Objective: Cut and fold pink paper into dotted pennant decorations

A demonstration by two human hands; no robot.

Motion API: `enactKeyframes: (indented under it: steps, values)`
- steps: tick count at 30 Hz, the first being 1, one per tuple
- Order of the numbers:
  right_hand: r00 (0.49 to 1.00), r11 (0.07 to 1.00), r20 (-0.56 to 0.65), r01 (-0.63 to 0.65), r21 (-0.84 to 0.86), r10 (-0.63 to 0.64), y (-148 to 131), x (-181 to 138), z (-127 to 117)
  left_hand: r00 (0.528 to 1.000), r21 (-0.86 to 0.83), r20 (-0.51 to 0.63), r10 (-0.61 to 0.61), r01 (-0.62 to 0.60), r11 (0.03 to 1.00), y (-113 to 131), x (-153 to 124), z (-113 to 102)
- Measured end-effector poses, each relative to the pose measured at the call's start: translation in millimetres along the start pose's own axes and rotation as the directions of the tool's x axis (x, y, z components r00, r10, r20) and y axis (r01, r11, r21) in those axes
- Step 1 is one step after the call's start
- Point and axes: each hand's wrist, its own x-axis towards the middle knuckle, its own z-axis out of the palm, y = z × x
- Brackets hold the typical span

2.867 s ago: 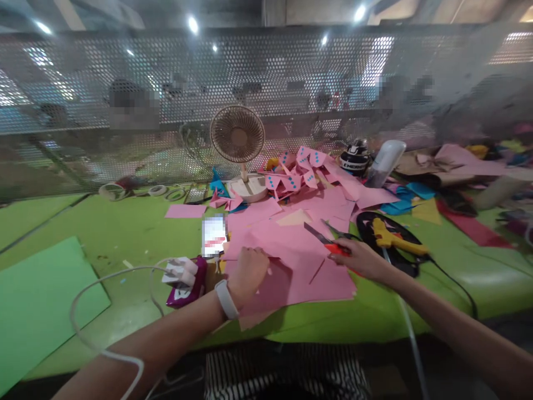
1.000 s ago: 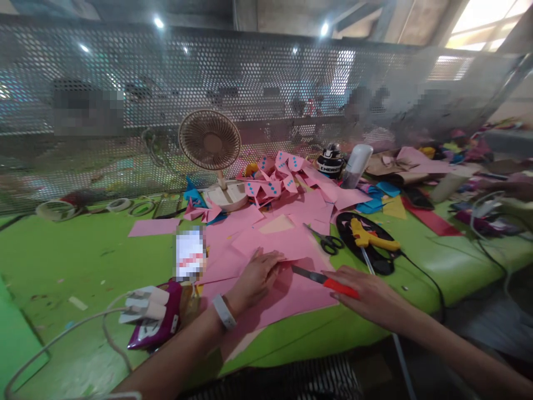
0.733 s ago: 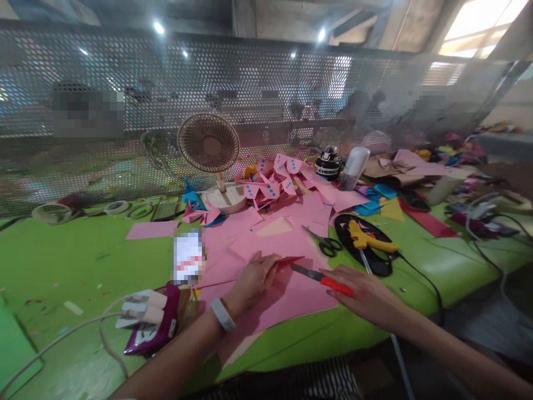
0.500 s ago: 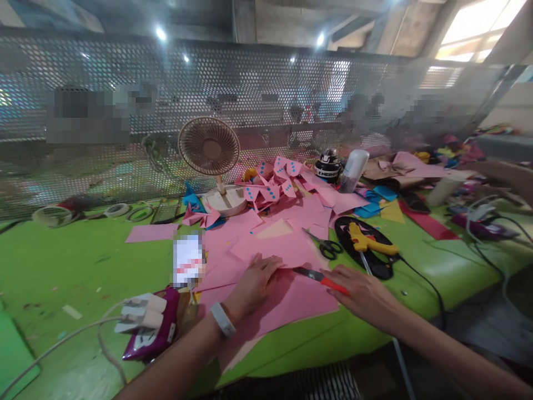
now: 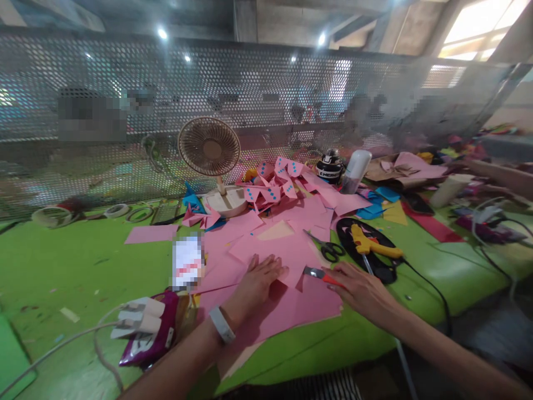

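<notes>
My left hand (image 5: 261, 282) lies flat on a pink paper sheet (image 5: 291, 314), fingers stretched forward and slightly apart. In my right hand (image 5: 361, 288) is a utility knife (image 5: 320, 274) with a red handle, its blade end pointing left over the pink paper near my left fingertips. Several pink sheets overlap beneath both hands. Black-handled scissors (image 5: 332, 251) rest on the paper just beyond the knife. Folded pink paper shapes with blue dots (image 5: 270, 191) are heaped farther back.
A yellow glue gun (image 5: 372, 244) sits on a black tray (image 5: 389, 272) at right, its cord trailing. A fan (image 5: 210, 147) stands behind the paper. On the left are a phone (image 5: 187, 260), plugs (image 5: 139, 319) and a purple pack (image 5: 147, 347). Another person's arm (image 5: 495, 172) shows far right.
The knife has drawn back from beside my left fingers, and a cut corner now shows in the pink paper near its blade. My left hand has flattened and moved slightly right.
</notes>
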Motion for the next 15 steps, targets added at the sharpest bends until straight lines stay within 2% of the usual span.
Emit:
enactKeyframes:
  steps: [7, 15]
  values:
    - [0.998, 0.999, -0.060, 0.029, -0.022, -0.030, 7, 2, 10, 0.998, 0.030, 0.058, 0.002, -0.004, 1.000, 0, 0, -4]
    - [0.998, 0.998, -0.037, 0.044, -0.046, -0.045, 10, 7, 13, 0.997, 0.024, 0.074, -0.020, 0.018, 1.000, 1, 2, -4]
